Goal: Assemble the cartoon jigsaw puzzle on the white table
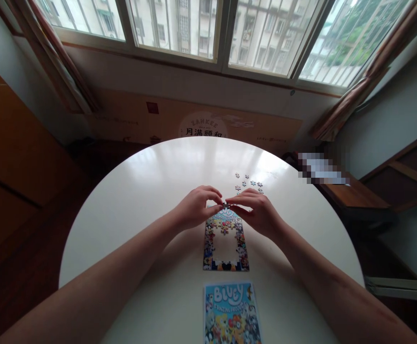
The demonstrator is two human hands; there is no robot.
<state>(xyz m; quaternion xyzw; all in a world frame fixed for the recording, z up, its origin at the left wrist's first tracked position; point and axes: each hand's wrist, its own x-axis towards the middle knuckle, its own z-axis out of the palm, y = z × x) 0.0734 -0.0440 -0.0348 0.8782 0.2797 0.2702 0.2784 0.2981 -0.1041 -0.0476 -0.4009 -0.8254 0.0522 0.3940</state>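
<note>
A small jigsaw puzzle piece (pixel 226 206) is pinched between the fingertips of my left hand (pixel 199 206) and my right hand (pixel 257 209), just over the top of a partly assembled jigsaw puzzle (pixel 244 253). The puzzle has a joined border and some pieces hanging in from its upper side, with white table showing through the middle. Its upper part is blue with white lettering, partly covered by my fingers. Beyond my right hand lie several loose puzzle pieces (pixel 253 183). Nearer to me is a reference picture (pixel 232 310) with "Bluey" lettering and cartoon dogs.
All of this lies on a round white table (pixel 115 205). Behind it, a printed cardboard panel (pixel 266 125) leans along the wall under the windows. A wooden bench or low table (pixel 337 191) with a blurred-out item stands at the right. A wooden cabinet (pixel 18 157) is at the left.
</note>
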